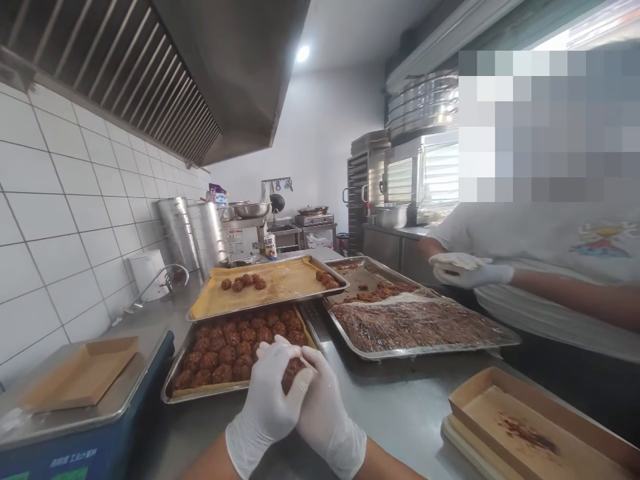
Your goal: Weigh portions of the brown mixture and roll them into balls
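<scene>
My left hand (270, 400) and my right hand (325, 407), both in white gloves, are cupped together with the fingers closed. Between them shows part of a brown ball (291, 377) of a coarse mixture; the palms hide the rest. Just beyond the hands lies a metal tray (173, 395) packed with rows of similar brown balls (220, 353). A second tray (267, 305), lined with yellow paper, rests above its back part and carries loose balls (243, 282) in two groups. To the right, a large tray (360, 350) holds loose brown mixture (415, 325), partly under clear film.
A cardboard tray (85, 373) sits on a blue scale (115, 440) at left. Another stained cardboard tray (530, 427) is at front right. Across the counter stands a co-worker (555, 267) with gloved hands (465, 270) together. A range hood (240, 80) hangs overhead.
</scene>
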{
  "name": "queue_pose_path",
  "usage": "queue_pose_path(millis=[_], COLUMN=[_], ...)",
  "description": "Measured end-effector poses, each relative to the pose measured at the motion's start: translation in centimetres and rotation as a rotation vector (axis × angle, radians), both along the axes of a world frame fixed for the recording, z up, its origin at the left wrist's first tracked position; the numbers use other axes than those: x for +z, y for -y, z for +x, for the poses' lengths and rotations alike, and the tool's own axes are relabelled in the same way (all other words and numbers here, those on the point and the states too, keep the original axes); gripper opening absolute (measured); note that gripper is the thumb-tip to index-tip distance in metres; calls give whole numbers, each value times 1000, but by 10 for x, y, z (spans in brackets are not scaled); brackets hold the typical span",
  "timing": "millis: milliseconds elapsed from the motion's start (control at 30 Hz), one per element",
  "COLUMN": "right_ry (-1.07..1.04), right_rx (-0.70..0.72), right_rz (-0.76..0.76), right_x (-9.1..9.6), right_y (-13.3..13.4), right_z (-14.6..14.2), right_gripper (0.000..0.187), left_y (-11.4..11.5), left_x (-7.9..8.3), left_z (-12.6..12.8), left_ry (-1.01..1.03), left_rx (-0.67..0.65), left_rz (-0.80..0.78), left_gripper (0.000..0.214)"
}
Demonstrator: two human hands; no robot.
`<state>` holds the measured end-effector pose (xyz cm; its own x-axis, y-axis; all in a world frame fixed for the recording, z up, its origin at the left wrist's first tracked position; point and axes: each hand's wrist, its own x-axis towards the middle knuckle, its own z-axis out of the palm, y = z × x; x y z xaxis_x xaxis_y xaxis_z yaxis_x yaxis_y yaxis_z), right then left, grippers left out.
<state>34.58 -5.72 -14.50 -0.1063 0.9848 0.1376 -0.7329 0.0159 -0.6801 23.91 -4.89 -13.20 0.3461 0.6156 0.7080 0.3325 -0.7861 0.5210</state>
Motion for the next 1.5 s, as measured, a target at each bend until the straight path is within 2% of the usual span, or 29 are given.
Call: queue_pose_path(millis=[67,167,300,433,533,633,767,833,900,1033,1133,1200,1267,1333,1400,1500], right_ry=[-6,-3,40,73,120,163,175,150,122,111,126,136,133,115,103,92], right_rx=[23,26,8,10,71,128,168,179,175,138,97,85,63,45,64,114], right_rz=[-39,-50,5,12,-18,-42,-53,-57,-47,4,-28,-64,-92,-114,-133,-163], right_x=[-3,-8,-13,-16,-15,-11,-5,-1,1,1,-4,-6,-6,-4,-1,0], right_y=[0,-4,-8,-5,-2,-1,2,5,7,8,6,5,5,6,8,11], right_z=[-5,-14,-19,-19,-18,-19,-19,-19,-19,-20,-21,-20,-18,-16,-15,-14], right_gripper=[37,31,24,21,22,24,18,14,14,23,27,27,27,28,31,36], left_y=[-1,-5,-6,-11,-16,-18,-16,-12,-8,-5,-10,-15,-19,-25,-31,-34], left_x=[-5,-5,-10,-12,-7,-2,3,6,8,1,-7,-5,5,24,46,82], left_z=[0,-10,-21,-25,-27,-30,-29,-28,-27,-28,-27,-30,-42,-67,-104,-169], left_ry=[-34,-21,-34,-97,-121,-100,102,185,200,106,107,188,300,394,396,182], left_rx=[103,217,266,312,345,389,398,372,311,205,254,372,538,674,726,721], left_rz=[76,152,253,280,266,225,34,-10,25,217,311,235,54,-109,-185,-200], left_gripper=[7,4,24,4,24,34,38,34,25,3,13,24,30,32,31,28])
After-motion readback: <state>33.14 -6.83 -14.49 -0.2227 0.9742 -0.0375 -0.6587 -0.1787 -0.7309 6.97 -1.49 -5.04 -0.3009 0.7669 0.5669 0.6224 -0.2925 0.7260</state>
